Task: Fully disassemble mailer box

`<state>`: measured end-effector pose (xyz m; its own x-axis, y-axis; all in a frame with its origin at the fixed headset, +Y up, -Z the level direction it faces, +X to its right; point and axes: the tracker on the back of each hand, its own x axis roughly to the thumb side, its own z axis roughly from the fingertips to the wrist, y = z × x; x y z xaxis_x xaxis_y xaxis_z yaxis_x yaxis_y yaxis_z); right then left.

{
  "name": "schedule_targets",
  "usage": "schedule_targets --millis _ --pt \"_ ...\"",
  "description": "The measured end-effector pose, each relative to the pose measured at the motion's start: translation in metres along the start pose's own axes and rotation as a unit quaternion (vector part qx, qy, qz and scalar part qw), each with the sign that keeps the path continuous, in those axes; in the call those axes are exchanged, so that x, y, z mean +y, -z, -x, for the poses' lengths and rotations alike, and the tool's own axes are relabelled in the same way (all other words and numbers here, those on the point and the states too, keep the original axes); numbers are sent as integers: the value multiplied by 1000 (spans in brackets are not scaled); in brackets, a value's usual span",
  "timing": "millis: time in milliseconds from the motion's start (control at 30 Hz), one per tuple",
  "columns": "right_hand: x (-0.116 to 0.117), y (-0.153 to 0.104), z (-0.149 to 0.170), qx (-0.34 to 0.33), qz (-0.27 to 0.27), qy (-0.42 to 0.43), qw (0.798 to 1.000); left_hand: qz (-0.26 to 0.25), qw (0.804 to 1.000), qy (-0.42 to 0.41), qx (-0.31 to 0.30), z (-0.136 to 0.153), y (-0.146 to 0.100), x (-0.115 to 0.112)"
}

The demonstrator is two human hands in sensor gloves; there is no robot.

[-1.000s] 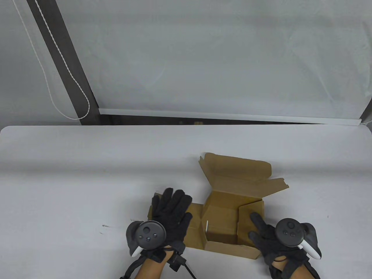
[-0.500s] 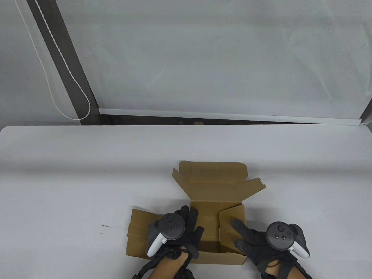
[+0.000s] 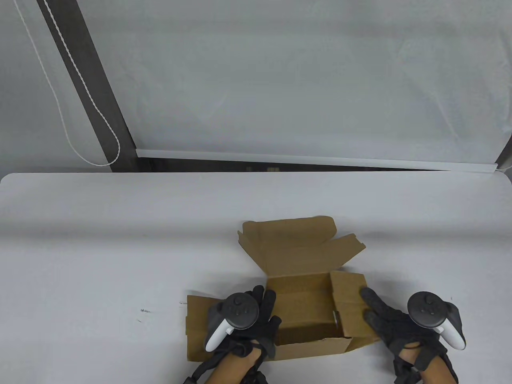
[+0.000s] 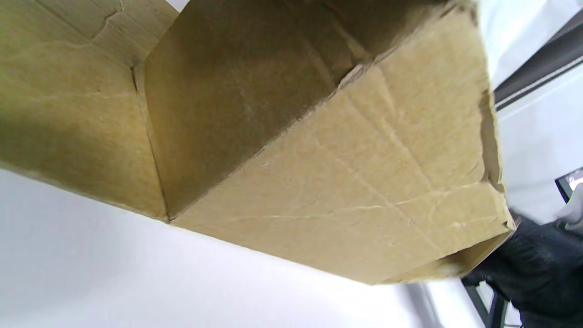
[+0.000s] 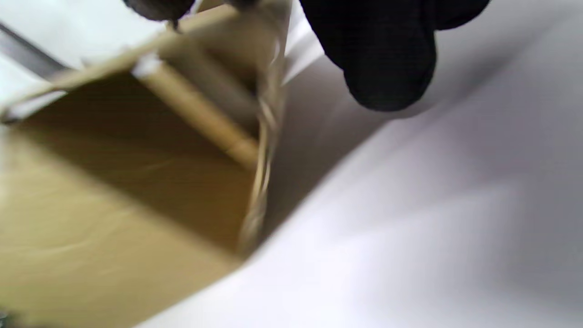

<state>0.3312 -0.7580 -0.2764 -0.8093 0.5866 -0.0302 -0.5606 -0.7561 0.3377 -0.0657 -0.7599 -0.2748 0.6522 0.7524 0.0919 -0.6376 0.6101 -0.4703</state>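
Brown mailer box (image 3: 302, 304) near the front edge of the white table (image 3: 120, 240), partly taken apart; lid (image 3: 296, 246) thrown back toward the far side, left side panel (image 3: 200, 322) folded out flat on the table, right side panel (image 3: 350, 306) leaning outward, front wall low and standing; left hand (image 3: 250, 320) laid on the box's left edge with fingers spread over the flattened panel, gripping nothing visible; right hand (image 3: 390, 324) with fingers stretched out, touching the outer face of the right panel; from the right wrist view, blurred cardboard beside a gloved fingertip (image 5: 387, 59).
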Motion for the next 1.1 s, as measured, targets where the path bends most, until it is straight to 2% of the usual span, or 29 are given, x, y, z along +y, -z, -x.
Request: schedule_targets --millis 67,100,167,267,367,467,533,600,667,733,800,900,967,1000,1033,1067,1100 --pt "-8 -3 7 -2 66 -13 998 1 1000 -4 0 1 0 0" --pt "-11 -4 6 -14 107 10 994 1 1000 -4 0 1 0 0" --pt "-8 -5 -8 -63 137 65 986 4 1000 -2 -1 1 1 0" --pt "7 -5 -33 -137 86 76 984 5 1000 -5 -1 1 1 0" --pt "19 -4 -51 -166 63 24 984 6 1000 -6 -1 1 0 0" --pt "30 1 -54 -159 33 23 986 6 1000 -6 0 1 1 0" --pt "37 6 -50 -145 -7 22 989 7 1000 -8 0 1 0 1" --pt "36 7 -46 -131 -11 52 990 6 1000 -10 0 2 0 1" --pt "27 4 -47 -123 9 9 992 6 1000 -10 0 2 0 1" --pt "10 -4 -46 -105 60 -20 992 8 1000 -10 0 2 1 1" --pt "-6 -10 -35 -76 114 -9 991 7 1000 -10 1 2 1 1" --pt "-21 -12 2 15 157 -10 987 7 1000 -10 0 2 0 1" --pt "-20 -8 30 95 129 -40 986 6 1000 -10 0 2 0 1" --pt "-15 -6 42 151 81 -61 983 6 1000 -11 0 2 0 1" --pt "-9 -5 51 197 5 -70 978 5 1000 -11 0 2 0 1" --pt "-8 -5 51 205 -23 -54 977 5 1000 -10 1 2 0 1" --pt "-7 -6 46 204 -17 -42 978 5 1000 -9 1 2 0 1"
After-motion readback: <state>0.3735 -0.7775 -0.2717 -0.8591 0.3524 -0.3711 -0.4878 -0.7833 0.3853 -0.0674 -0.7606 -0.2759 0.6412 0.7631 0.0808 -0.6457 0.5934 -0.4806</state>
